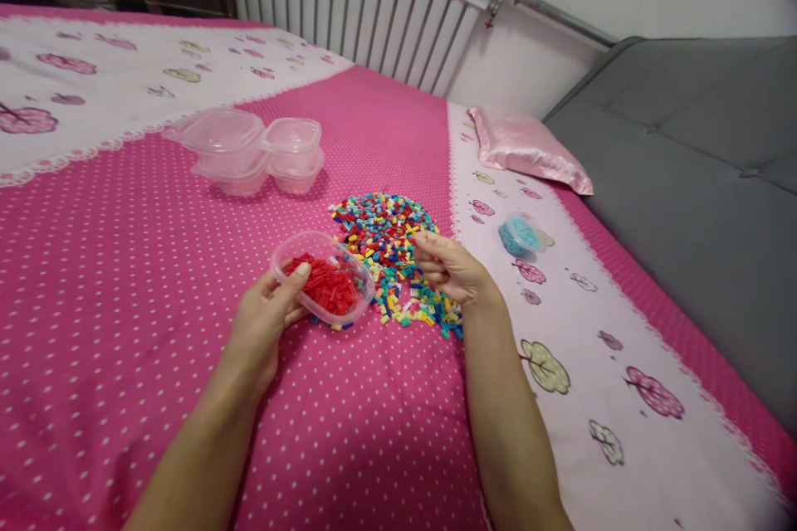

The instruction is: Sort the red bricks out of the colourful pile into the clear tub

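1. Positions. Locate the clear tub (369,296) of red pieces (327,286) just left of frame center, in the left hand (267,319), over the lower-left edge of the mixed pile (379,224). Locate the right hand (452,270) just right of center, along the right side of the pile. Note the blue-filled container (520,234) farther right, on the white strip of the bedspread (349,431), and the clear containers (233,133) at upper left, well apart from both hands.

2. Finger state. Left: thumb over the rim, remaining fingers pressed against the outside wall, tub pinched between. Right: fingers curled inward and bunched, not spread. Piece between the right fingertips, or contact with the pile: cannot tell from this view.

3. Technique (by judgement). Keep the tub low and close beside the pile for a short reach. Keep the opening upward to avoid spilling. Grip the rim firmly, without flexing the probably thin wall. Pinch small pieces with the fingertips; avoid scooping up neighboring colors. Check color before any release, given the apparently all-red contents. Release inside the rim, clear of the left thumb. Lift the right wrist over loose pieces at the pile's lower-right edge to avoid scattering.
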Demonstrator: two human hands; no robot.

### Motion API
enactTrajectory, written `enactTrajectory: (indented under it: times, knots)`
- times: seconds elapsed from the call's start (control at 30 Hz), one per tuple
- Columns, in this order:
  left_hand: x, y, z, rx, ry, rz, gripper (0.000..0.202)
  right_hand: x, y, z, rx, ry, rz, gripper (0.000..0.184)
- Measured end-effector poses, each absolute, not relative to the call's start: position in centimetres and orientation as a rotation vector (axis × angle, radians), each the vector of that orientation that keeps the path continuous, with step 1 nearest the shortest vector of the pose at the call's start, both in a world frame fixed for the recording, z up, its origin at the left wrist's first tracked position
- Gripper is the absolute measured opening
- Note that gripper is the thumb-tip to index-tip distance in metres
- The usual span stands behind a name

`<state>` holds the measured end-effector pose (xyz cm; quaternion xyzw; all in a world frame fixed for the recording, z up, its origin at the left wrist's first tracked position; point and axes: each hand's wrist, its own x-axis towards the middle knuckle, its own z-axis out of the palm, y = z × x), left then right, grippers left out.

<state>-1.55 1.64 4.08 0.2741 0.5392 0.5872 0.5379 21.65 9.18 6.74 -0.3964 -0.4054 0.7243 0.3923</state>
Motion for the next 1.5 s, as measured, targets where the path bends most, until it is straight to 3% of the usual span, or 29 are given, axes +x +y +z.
enactTrajectory:
  times: [0.27, 0.63, 1.0, 1.2, 1.5]
  knots:
    - [-1.5, 1.7, 4.0, 0.65, 1.277, 1.397, 0.031, 21.4, 9.8, 7.3, -0.853, -0.515, 1.984, 0.01]
    - [-1.5, 1.5, 4.3, 0.651, 1.271, 1.386, 0.035, 19.1, 8.6, 8.1, -0.825, -0.29, 1.84, 0.005]
    - [-1.5, 1.3, 3.8, 0.747, 1.159, 1.323, 0.055, 15.8, 5.2, 9.7, -0.745, -0.354, 1.851, 0.025]
    - [-1.4, 1.1, 3.9, 0.745, 1.16, 1.293, 0.06, 14.3, 4.0, 9.6, -0.708, -0.584, 1.773, 0.031]
    - [-1.3, 1.1, 3.7, 0.758, 1.134, 1.27, 0.06, 13.1, 3.2, 9.6, -0.697, -1.036, 1.631, 0.057]
